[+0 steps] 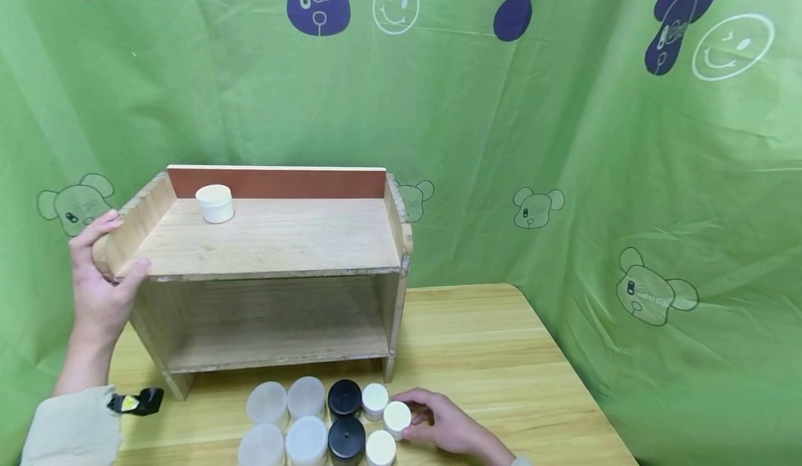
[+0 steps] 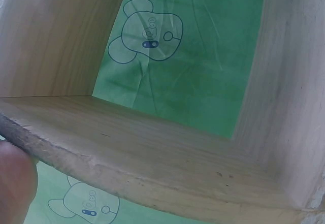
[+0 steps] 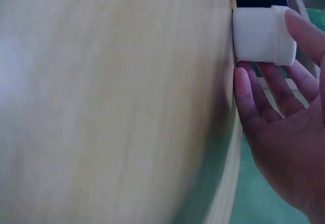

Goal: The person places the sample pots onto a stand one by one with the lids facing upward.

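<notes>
My left hand [image 1: 103,295] grips the front left corner of a small two-tier wooden shelf [image 1: 276,246], thumb on the upper board and fingers over the side panel. A white lidded jar [image 1: 215,205] stands at the back left of that upper board. With its thumb and fingers, my right hand [image 1: 447,421] pinches a small white jar [image 1: 397,420] on the table. Two more white jars, one behind [image 1: 375,400] and one in front [image 1: 380,448], flank it. In the right wrist view, thumb and fingertips are at opposite sides of the pinched jar [image 3: 260,35].
Two black-lidded jars [image 1: 344,398] and several larger translucent-lidded jars [image 1: 267,403] stand left of the white ones, in front of the shelf. The wooden table [image 1: 489,340] extends rightward to an angled edge. Green printed cloth [image 1: 476,118] hangs behind and beside it.
</notes>
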Available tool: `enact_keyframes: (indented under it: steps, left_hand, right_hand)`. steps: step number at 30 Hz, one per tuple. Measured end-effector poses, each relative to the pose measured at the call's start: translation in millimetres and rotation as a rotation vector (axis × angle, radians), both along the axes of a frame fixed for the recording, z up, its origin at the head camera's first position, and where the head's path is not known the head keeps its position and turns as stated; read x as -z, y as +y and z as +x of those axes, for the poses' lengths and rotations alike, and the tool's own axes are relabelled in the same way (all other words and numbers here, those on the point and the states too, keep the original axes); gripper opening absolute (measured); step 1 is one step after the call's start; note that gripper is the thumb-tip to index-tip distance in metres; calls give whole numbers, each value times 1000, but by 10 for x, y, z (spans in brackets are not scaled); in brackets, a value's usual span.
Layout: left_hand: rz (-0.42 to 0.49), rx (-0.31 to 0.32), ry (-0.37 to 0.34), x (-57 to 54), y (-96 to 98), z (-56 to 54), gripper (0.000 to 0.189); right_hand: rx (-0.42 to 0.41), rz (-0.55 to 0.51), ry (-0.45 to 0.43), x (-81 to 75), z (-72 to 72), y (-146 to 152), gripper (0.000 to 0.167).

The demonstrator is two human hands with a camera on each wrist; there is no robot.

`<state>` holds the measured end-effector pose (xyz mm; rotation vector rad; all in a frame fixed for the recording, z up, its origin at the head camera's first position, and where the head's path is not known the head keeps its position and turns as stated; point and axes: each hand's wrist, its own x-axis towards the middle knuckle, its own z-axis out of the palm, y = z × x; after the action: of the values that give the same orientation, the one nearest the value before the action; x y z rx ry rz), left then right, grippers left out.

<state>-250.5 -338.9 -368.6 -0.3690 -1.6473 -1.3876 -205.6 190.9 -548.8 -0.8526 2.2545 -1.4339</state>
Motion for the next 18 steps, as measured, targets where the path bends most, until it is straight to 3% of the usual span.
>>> enact_keyframes:
  steps: [11, 18]
  left_hand:
    - [-1, -2, -9, -13, 20, 10, 70]
    - [-2, 6, 15, -3, 9, -1, 69]
  right_hand:
    - [69, 4, -68, -80, 15, -10, 40]
    - [95, -27, 15, -180, 41, -36, 42]
